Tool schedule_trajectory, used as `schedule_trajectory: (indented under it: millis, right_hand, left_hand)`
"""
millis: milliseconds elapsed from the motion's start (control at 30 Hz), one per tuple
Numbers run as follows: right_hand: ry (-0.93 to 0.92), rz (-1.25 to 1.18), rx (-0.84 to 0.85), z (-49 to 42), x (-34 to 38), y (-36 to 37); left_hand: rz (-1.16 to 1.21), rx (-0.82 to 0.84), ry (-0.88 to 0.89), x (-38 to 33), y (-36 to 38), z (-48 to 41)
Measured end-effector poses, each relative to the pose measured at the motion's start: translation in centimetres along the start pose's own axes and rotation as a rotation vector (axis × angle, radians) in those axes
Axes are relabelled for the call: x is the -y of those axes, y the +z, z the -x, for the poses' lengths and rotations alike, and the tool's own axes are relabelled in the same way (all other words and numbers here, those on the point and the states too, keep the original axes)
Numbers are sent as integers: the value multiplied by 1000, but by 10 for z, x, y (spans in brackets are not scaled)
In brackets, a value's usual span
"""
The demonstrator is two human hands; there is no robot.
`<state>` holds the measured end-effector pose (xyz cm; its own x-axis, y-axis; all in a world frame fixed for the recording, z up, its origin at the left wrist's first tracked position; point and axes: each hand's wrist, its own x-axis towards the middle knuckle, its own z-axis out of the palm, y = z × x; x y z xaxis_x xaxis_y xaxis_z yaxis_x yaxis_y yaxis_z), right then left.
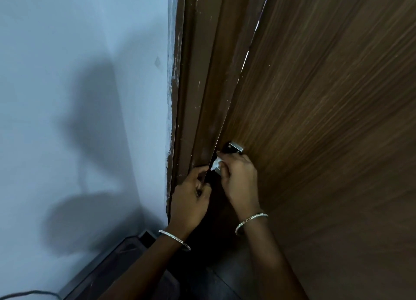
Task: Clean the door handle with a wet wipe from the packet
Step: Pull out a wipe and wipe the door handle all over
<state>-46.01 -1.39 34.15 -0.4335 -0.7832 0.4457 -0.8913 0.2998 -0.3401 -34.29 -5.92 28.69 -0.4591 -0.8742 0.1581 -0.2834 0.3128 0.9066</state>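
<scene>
Mid-wipe, a white wet wipe (215,164) is pinched in the curled fingers of the right hand (239,178) and pressed to the metal door handle (235,148). The handle's silver far end is left uncovered just beyond the fingertips, and its long axis appears to run near-to-far up the wooden door (326,119). The door edge (227,119) is gripped just left of the handle by the left hand (191,196), fingers curled. No packet is seen.
</scene>
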Motion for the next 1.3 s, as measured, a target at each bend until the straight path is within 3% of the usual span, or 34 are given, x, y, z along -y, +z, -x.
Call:
schedule_trajectory:
  millis: [167,400,533,700,967,1300]
  right_hand:
    - [-118,129,231,-4,8,-2]
    - [69,-210,82,21,-2,-12]
    - [112,-200,128,34,-7,-22]
    - [166,-126,80,41,-16,-36]
    - [112,-77,97,27,-1,-24]
    - [-22,269,222,15,26,9]
  left_hand:
    - [-178,-56,95,-10,-2,1]
    - [-168,-110,193,-28,5,-4]
    - [-90,-32,123,-30,7,-9]
    - [62,-59,-5,-26,8,-6]
    - [337,-40,-224,-11,6,-2]
    - [256,-104,-266,-9,-4,2]
